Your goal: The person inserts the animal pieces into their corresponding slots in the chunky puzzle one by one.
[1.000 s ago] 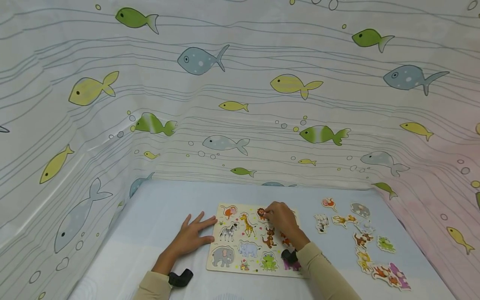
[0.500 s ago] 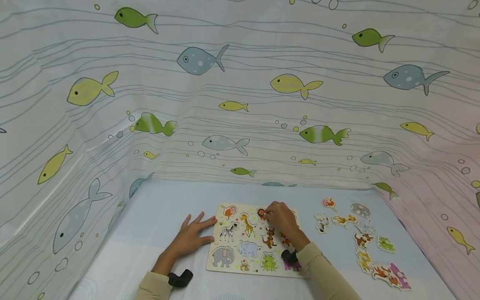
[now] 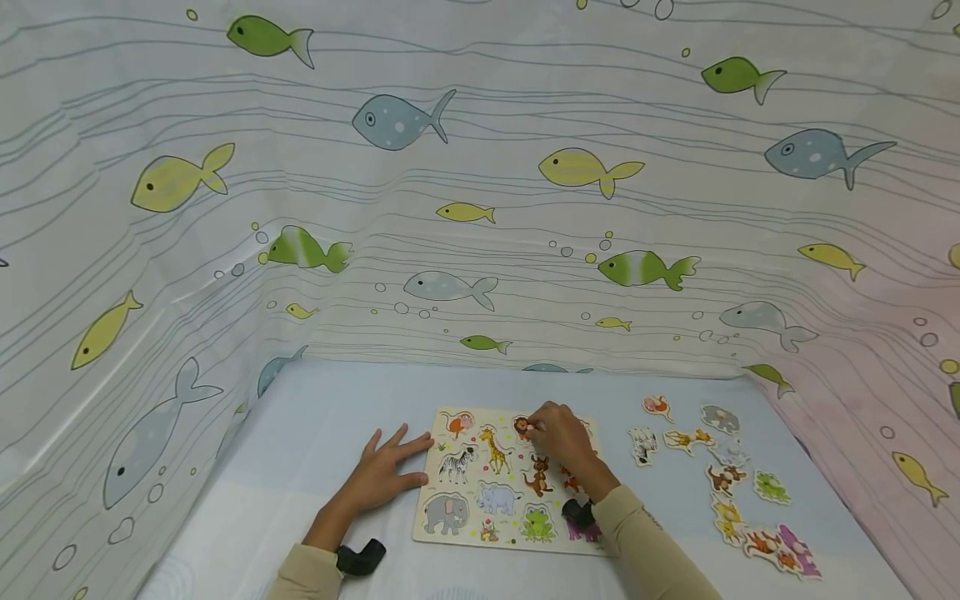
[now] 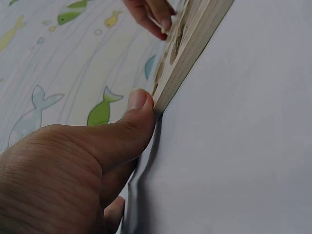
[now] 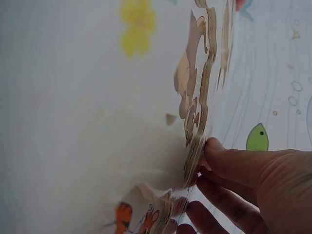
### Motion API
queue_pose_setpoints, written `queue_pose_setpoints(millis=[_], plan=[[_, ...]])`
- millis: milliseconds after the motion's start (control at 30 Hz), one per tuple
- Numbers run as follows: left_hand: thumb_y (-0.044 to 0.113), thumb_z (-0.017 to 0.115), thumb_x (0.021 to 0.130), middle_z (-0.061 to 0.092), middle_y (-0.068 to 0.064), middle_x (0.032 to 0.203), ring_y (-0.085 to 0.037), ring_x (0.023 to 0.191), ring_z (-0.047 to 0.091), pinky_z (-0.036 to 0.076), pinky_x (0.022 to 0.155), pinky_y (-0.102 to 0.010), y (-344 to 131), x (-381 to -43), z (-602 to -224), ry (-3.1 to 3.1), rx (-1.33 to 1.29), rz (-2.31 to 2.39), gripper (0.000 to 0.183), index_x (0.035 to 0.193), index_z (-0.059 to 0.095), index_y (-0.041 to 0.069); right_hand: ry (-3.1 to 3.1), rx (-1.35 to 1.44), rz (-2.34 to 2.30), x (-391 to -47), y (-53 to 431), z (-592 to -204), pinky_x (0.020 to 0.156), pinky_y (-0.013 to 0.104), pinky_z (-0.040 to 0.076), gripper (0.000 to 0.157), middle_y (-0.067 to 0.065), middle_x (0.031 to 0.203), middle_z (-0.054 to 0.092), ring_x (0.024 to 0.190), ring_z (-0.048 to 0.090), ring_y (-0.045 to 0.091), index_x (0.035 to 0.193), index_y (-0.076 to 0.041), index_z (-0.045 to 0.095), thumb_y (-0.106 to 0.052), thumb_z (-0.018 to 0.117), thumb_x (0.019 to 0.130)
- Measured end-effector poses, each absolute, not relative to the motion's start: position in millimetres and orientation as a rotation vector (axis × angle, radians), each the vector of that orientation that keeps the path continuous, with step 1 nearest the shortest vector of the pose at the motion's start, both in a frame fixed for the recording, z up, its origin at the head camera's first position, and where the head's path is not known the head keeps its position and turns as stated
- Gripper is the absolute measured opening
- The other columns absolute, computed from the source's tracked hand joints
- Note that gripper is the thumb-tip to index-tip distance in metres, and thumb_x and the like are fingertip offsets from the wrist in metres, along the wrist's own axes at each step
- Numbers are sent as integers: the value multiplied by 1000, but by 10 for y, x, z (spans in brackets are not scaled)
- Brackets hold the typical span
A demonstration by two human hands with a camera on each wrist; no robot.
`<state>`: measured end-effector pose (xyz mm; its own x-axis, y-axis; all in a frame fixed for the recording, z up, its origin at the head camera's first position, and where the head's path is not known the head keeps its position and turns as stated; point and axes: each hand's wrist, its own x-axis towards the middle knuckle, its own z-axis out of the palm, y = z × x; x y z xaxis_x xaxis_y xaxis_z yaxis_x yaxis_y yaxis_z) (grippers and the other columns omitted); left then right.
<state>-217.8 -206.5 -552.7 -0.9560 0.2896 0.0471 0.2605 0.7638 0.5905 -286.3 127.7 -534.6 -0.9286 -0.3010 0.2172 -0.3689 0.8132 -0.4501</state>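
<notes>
A wooden animal puzzle board (image 3: 480,537) lies on the table, with pictured animals in its cut-outs. At its upper part, my right hand (image 3: 561,435) pinches a lion puzzle piece (image 3: 521,427) with thumb and fingers, over the lion's spot. In the right wrist view the thumb and fingertips (image 5: 213,145) are right at the wooden edge; the piece itself is mostly hidden by the hand. My left hand (image 3: 382,473) lies with fingers spread at the board's left edge. The left wrist view has its thumb (image 4: 140,100) against the board's edge (image 4: 192,56).
Right of the board several loose animal pieces are scattered: a monkey (image 3: 657,406), an elephant (image 3: 720,418), a zebra (image 3: 643,447), a kangaroo (image 3: 725,480), a frog (image 3: 771,487) and a purple hippo (image 3: 798,550) among them. Fish-patterned cloth (image 3: 480,250) walls in the table.
The right fingers shift very slightly at the lion. The left hand, the board and the loose pieces stay put.
</notes>
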Motion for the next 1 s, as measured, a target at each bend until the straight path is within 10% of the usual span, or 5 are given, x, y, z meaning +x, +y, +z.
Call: queue_pose_setpoints(millis=[1000], plan=[[44, 77, 81, 53, 3, 150, -37, 151, 29, -3, 125, -61, -2054, -2171, -5537, 2920, 465, 999, 65, 141, 59, 25, -2762, 339, 1206, -2659, 1844, -5084, 80, 41, 60, 33, 7, 109, 72, 100, 69, 27, 123, -7, 69, -25, 70, 95]])
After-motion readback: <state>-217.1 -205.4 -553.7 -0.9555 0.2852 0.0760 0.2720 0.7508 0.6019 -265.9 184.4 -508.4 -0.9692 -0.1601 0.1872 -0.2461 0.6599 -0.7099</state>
